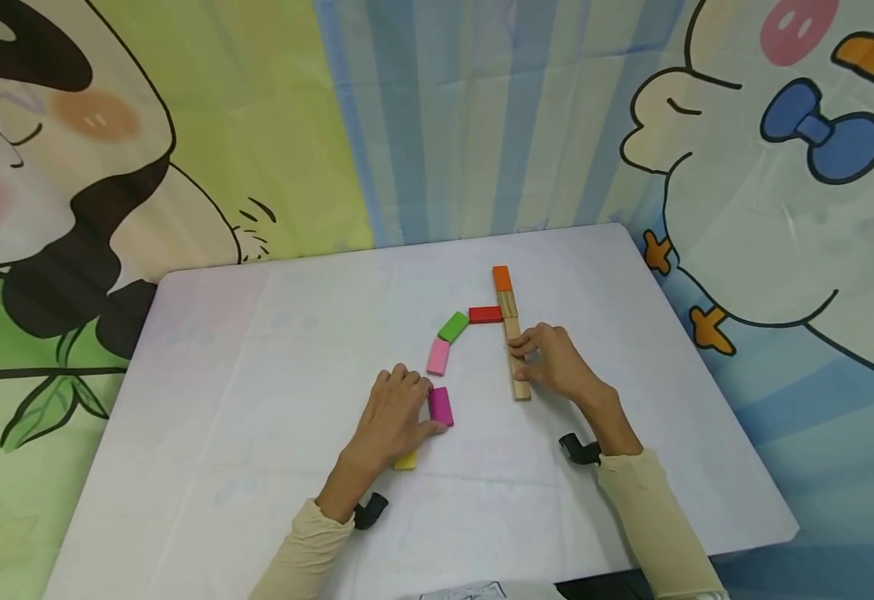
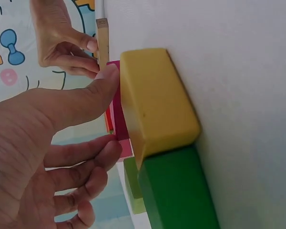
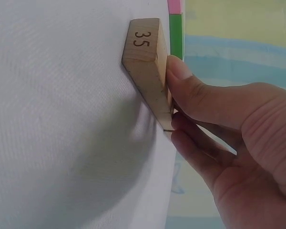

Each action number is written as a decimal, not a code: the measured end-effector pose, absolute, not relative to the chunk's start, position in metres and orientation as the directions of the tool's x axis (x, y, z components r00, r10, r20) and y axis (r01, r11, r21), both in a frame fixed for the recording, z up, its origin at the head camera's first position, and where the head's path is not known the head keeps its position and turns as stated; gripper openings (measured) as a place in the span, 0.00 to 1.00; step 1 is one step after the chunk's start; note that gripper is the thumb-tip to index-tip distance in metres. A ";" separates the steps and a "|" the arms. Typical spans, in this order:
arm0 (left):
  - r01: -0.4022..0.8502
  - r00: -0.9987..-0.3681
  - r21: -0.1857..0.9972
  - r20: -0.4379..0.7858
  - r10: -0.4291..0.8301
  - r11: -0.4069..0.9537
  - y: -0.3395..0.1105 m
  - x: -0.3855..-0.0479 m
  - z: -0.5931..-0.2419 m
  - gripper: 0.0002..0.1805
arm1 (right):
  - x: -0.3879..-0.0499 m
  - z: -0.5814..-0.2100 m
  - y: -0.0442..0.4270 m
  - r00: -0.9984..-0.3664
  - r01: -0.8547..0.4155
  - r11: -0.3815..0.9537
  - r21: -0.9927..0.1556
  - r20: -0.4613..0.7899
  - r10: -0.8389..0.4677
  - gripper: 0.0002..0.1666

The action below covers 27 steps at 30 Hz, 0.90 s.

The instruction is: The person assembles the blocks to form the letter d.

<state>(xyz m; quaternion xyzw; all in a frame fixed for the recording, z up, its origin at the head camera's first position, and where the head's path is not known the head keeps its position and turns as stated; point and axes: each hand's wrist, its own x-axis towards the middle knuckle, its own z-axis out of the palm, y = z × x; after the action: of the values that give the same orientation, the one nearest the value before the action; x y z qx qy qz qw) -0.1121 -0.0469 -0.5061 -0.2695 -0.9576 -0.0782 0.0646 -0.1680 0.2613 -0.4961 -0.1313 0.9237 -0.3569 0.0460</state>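
A magenta block (image 1: 441, 407) lies flat on the white table, with my left hand (image 1: 395, 417) holding it between thumb and fingers at its ends. In the left wrist view that hand (image 2: 62, 138) is beside a yellow block (image 2: 157, 98), which touches a dark green block (image 2: 178, 188). My right hand (image 1: 556, 364) pinches the near wooden block (image 1: 521, 375) of a straight column; the right wrist view shows the thumb and fingers of this hand (image 3: 229, 129) on the wooden block marked 35 (image 3: 143, 43).
An orange block (image 1: 501, 278) tops the wooden column. A red block (image 1: 485, 314) touches its left side, followed by a light green block (image 1: 453, 326) and a pink block (image 1: 438, 357) curving toward me. Papers (image 1: 496, 591) and a black item (image 1: 605, 586) are at the near edge.
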 end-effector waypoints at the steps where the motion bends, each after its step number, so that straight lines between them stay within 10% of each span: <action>1: 0.520 -0.849 0.108 0.171 0.500 0.847 -0.046 -0.112 -0.507 0.35 | -0.168 -0.496 0.261 -0.961 -0.209 0.710 -0.672 0.008 -0.275 0.25; 27: 0.463 -0.863 0.014 0.233 0.448 0.886 -0.038 -0.120 -0.514 0.37 | -0.168 -0.495 0.260 -0.956 -0.238 0.706 -0.667 0.033 -0.290 0.24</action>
<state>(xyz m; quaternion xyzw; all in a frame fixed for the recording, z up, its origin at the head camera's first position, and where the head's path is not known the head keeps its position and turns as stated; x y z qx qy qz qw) -0.1204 -0.0377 -0.5144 -0.2361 -0.9646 -0.0347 0.1125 -0.1685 0.2603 -0.4946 -0.1430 0.9228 -0.3557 0.0372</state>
